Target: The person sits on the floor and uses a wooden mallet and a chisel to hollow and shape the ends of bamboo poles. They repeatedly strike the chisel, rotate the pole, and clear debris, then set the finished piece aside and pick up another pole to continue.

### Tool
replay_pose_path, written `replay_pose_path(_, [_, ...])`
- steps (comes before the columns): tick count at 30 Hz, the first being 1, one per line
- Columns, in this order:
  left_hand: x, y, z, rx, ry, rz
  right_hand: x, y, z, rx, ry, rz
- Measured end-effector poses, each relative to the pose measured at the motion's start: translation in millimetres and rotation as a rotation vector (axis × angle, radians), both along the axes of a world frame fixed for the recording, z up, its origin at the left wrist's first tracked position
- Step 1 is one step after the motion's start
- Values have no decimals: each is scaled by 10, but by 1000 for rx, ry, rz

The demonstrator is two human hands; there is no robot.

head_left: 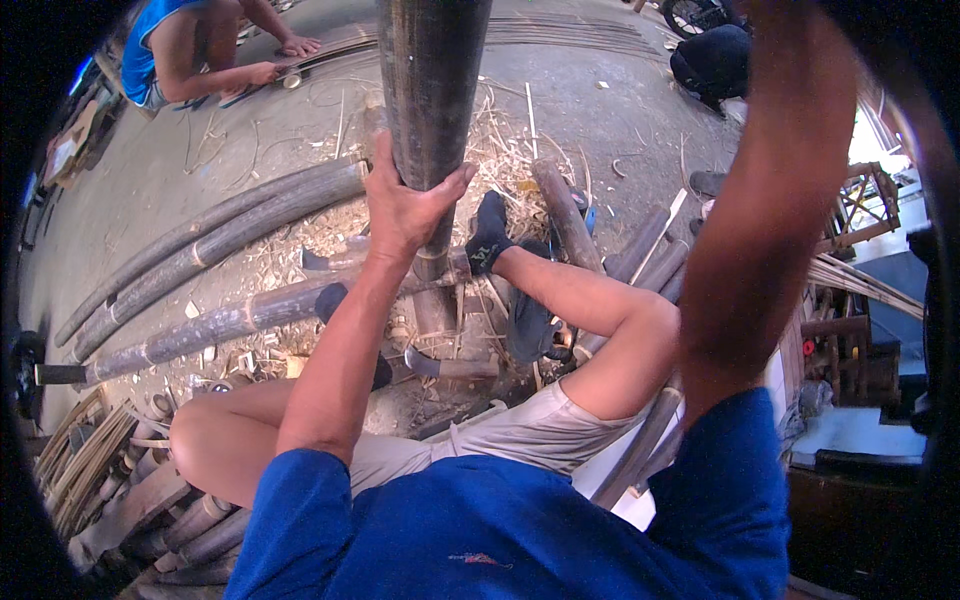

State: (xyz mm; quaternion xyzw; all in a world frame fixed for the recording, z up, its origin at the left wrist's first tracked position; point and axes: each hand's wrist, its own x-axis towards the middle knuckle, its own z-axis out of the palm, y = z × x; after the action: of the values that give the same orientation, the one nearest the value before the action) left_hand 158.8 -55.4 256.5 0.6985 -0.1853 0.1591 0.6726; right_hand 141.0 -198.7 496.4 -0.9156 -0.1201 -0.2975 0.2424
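Observation:
A thick dark bamboo pole point(432, 85) stands nearly upright before me, its upper end cut off by the picture's top edge. My left hand point(412, 208) is wrapped round it from the left, thumb across the near side. The pole's lower part goes down between my feet, among cut bamboo pieces and shavings. My right arm is raised high on the right, blurred, and its hand lies beyond the picture. A short curved blade with a wooden handle point(468, 369) lies on the floor below the pole.
Long bamboo poles point(215, 245) lie on the left, with bamboo pieces point(205, 515) heaped at lower left. A co-worker in a blue top point(150, 45) crouches at upper left by long strips point(560, 32). A dark slipper point(528, 325) sits near my foot. Shavings point(325, 225) litter the floor.

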Motion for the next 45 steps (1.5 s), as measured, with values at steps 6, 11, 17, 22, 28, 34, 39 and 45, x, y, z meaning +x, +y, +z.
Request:
replay_pose_path(6, [-4, 11, -37, -65, 63, 14, 841, 475, 436, -281, 231, 396])
replay_pose_path(11, [-8, 72, -45, -66, 147, -64, 849, 677, 647, -340, 275, 295])
replay_pose_path(17, [31, 181, -153, 64, 158, -113, 406, 888, 797, -379, 201, 129])
replay_pose_path(22, [7, 190, -308, 103, 217, -118, 829, 730, 519, -420, 198, 164])
replay_pose_path(28, [13, 192, -369, 8, 215, -180, 858, 714, 854, -500, 247, 242])
replay_pose_path(34, [30, 194, -451, 70, 117, -119, 796, 730, 1168, -236, 454, 334])
replay_pose_path(39, [1, 226, -496, 57, 250, -211, 931, 590, 495, -419, 408, 382])
replay_pose_path(45, [-35, 330, -564, 134, 292, -226, 856, 396, 935, -697, -508, 287])
